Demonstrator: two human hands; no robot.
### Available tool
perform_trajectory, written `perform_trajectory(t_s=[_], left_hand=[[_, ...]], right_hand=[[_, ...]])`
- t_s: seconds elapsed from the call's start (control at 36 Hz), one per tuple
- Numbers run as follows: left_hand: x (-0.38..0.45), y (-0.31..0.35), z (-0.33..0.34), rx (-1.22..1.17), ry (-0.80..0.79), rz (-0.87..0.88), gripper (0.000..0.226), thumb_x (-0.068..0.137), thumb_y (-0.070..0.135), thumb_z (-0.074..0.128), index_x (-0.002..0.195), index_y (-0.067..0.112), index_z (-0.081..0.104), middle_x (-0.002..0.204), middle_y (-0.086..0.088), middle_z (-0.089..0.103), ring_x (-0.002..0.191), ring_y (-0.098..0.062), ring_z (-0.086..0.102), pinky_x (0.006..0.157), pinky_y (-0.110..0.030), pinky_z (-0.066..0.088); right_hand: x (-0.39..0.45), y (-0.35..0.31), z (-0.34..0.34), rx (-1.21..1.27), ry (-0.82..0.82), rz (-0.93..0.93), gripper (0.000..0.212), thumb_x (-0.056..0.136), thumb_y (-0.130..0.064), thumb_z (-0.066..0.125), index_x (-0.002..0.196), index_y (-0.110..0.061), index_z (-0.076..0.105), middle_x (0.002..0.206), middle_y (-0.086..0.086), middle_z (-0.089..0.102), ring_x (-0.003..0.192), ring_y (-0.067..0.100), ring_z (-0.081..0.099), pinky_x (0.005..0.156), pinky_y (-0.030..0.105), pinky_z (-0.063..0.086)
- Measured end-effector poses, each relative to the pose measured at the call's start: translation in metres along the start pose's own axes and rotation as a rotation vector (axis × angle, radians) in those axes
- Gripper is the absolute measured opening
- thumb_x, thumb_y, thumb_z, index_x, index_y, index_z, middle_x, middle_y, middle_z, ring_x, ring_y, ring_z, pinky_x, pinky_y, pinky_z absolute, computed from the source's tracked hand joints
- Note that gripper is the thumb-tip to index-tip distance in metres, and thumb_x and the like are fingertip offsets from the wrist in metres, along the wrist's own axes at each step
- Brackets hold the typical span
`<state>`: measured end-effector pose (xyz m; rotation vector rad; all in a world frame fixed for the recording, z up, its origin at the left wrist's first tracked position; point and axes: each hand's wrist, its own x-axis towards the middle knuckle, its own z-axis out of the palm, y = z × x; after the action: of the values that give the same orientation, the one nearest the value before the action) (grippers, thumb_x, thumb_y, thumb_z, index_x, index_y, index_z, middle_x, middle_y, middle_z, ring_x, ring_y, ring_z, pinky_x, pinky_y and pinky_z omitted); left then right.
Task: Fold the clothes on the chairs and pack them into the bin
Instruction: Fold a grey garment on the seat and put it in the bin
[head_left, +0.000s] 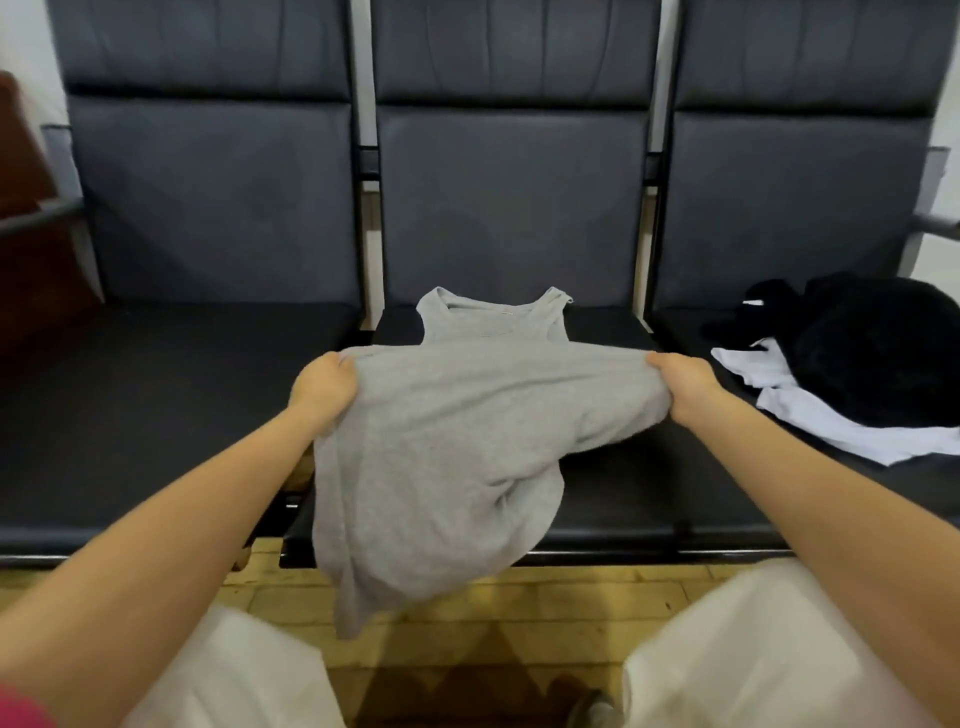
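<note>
We face a row of three dark padded chairs (509, 208) over a yellow tiled floor (571, 592). Both our bare forearms reach forward, well apart, over our pale trousers (779, 649). A light grey sleeveless cotton top (447, 447) lies with its neckline on the middle seat, its lower part lifted and sagging past the seat's front edge. Our left hand (323, 387) grips one side of the fabric with curled fingers; our right hand (684, 382) grips the other, stretching it taut between them. On the right seat lie a black garment (872, 343) and a white garment (831, 421), touching.
</note>
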<state>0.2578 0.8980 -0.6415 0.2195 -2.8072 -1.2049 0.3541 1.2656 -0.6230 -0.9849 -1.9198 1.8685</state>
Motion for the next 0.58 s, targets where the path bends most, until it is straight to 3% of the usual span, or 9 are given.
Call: perform_trajectory(t_s=[0.06, 0.14, 0.25, 0.33, 0.39, 0.42, 0.47, 0.5, 0.58], left_hand=[[0.006, -0.010, 0.009, 0.067, -0.021, 0.019, 0.042, 0.104, 0.026, 0.031, 0.116, -0.003, 0.058, 0.120, -0.022, 0.059, 0.108, -0.037, 0.055, 0.090, -0.040, 0.042], [0.004, -0.011, 0.019, 0.119, -0.007, 0.086, 0.038, 0.102, 0.025, 0.033, 0.103, -0.001, 0.060, 0.105, -0.018, 0.060, 0.098, -0.035, 0.056, 0.084, -0.040, 0.044], [0.005, -0.019, 0.018, 0.089, 0.024, 0.140, 0.036, 0.098, 0.024, 0.042, 0.066, 0.008, 0.047, 0.070, -0.008, 0.048, 0.070, -0.027, 0.048, 0.060, -0.035, 0.036], [-0.001, -0.022, 0.010, 0.028, 0.006, 0.131, 0.048, 0.095, 0.029, 0.051, 0.053, 0.013, 0.035, 0.055, -0.003, 0.036, 0.053, -0.021, 0.037, 0.051, -0.032, 0.027], [-0.008, -0.022, 0.005, 0.008, -0.043, 0.080, 0.050, 0.092, 0.037, 0.056, 0.052, 0.011, 0.041, 0.055, -0.004, 0.042, 0.055, -0.022, 0.043, 0.053, -0.032, 0.031], [-0.014, -0.023, 0.002, 0.019, -0.074, 0.059, 0.049, 0.090, 0.042, 0.058, 0.056, 0.009, 0.048, 0.060, -0.006, 0.049, 0.060, -0.023, 0.049, 0.056, -0.033, 0.035], [-0.024, -0.023, 0.000, 0.027, -0.146, 0.031, 0.049, 0.086, 0.050, 0.061, 0.069, 0.003, 0.061, 0.074, -0.006, 0.061, 0.071, -0.022, 0.058, 0.062, -0.032, 0.041], [-0.029, -0.023, 0.000, 0.015, -0.187, 0.021, 0.048, 0.084, 0.052, 0.064, 0.076, 0.004, 0.064, 0.080, -0.004, 0.064, 0.075, -0.020, 0.060, 0.065, -0.031, 0.044], [-0.048, -0.024, -0.002, 0.082, -0.280, 0.044, 0.040, 0.081, 0.049, 0.068, 0.089, 0.010, 0.067, 0.089, -0.002, 0.066, 0.085, -0.020, 0.062, 0.075, -0.034, 0.050]], right_hand=[[0.002, 0.003, 0.002, 0.013, 0.000, 0.033, 0.052, 0.093, -0.018, 0.063, 0.140, -0.003, 0.046, 0.136, 0.012, 0.053, 0.123, 0.031, 0.052, 0.104, 0.041, 0.043], [0.003, 0.008, 0.010, 0.002, -0.106, 0.066, 0.041, 0.094, -0.025, 0.061, 0.129, -0.003, 0.055, 0.120, 0.007, 0.060, 0.109, 0.027, 0.058, 0.090, 0.037, 0.048], [-0.005, 0.012, 0.008, -0.275, -0.302, 0.036, 0.046, 0.086, -0.044, 0.068, 0.116, -0.011, 0.057, 0.112, 0.002, 0.062, 0.101, 0.020, 0.060, 0.082, 0.031, 0.048], [-0.010, 0.012, -0.004, -0.460, -0.419, 0.021, 0.067, 0.060, -0.050, 0.085, 0.109, -0.008, 0.065, 0.104, 0.003, 0.069, 0.095, 0.017, 0.065, 0.074, 0.027, 0.052], [-0.013, 0.012, -0.012, -0.561, -0.499, 0.011, 0.080, 0.037, -0.053, 0.091, 0.102, -0.010, 0.071, 0.098, 0.002, 0.073, 0.094, 0.016, 0.066, 0.075, 0.026, 0.051], [-0.016, 0.013, -0.014, -0.598, -0.541, -0.006, 0.068, 0.043, -0.047, 0.092, 0.097, -0.010, 0.073, 0.093, 0.001, 0.074, 0.092, 0.015, 0.066, 0.074, 0.024, 0.050], [-0.027, 0.015, -0.018, -0.685, -0.600, -0.071, 0.021, 0.073, -0.025, 0.081, 0.081, -0.008, 0.072, 0.077, -0.002, 0.070, 0.079, 0.011, 0.061, 0.068, 0.020, 0.045], [-0.030, 0.017, -0.019, -0.732, -0.601, -0.127, 0.013, 0.080, -0.018, 0.074, 0.076, -0.005, 0.072, 0.074, -0.001, 0.066, 0.075, 0.011, 0.057, 0.068, 0.020, 0.044], [-0.040, 0.026, -0.024, -0.786, -0.564, -0.319, 0.020, 0.087, -0.017, 0.068, 0.085, 0.003, 0.070, 0.084, 0.004, 0.064, 0.081, 0.012, 0.054, 0.075, 0.023, 0.042]])
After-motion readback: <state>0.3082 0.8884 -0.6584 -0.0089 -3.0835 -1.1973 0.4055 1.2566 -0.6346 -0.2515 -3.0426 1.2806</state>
